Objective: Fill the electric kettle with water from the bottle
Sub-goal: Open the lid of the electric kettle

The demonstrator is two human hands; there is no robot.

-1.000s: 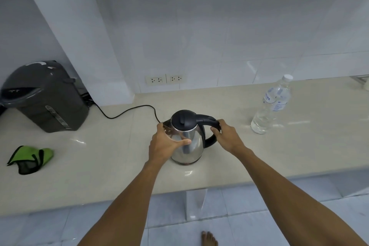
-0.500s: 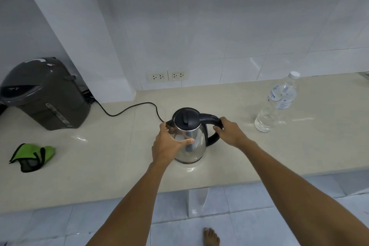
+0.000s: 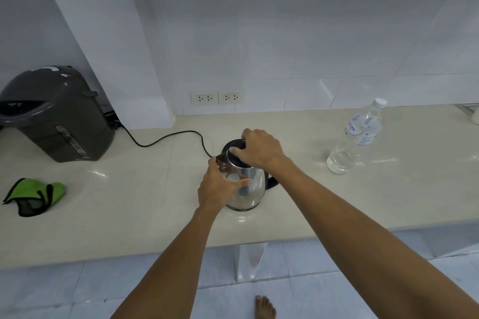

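Observation:
A shiny steel electric kettle (image 3: pixel 250 189) with a black lid (image 3: pixel 233 149) and black handle stands upright on the beige counter (image 3: pixel 145 210). My left hand (image 3: pixel 220 186) wraps around the kettle's body on its left side. My right hand (image 3: pixel 260 149) sits on top of the lid, fingers curled over its far edge. The lid looks down on the kettle. A clear plastic water bottle (image 3: pixel 356 140) with a white cap and blue label stands upright to the right, apart from both hands.
A dark grey hot-water dispenser (image 3: pixel 55 114) stands at the back left, with a black cord (image 3: pixel 166 137) running across the counter to the kettle. A green and black cloth (image 3: pixel 35 195) lies at the left. Two wall sockets (image 3: pixel 217 97) sit behind. The counter's front edge is near.
My right hand has left the kettle's handle and moved up onto the lid. My left hand has stayed on the kettle's body. The bottle has not moved.

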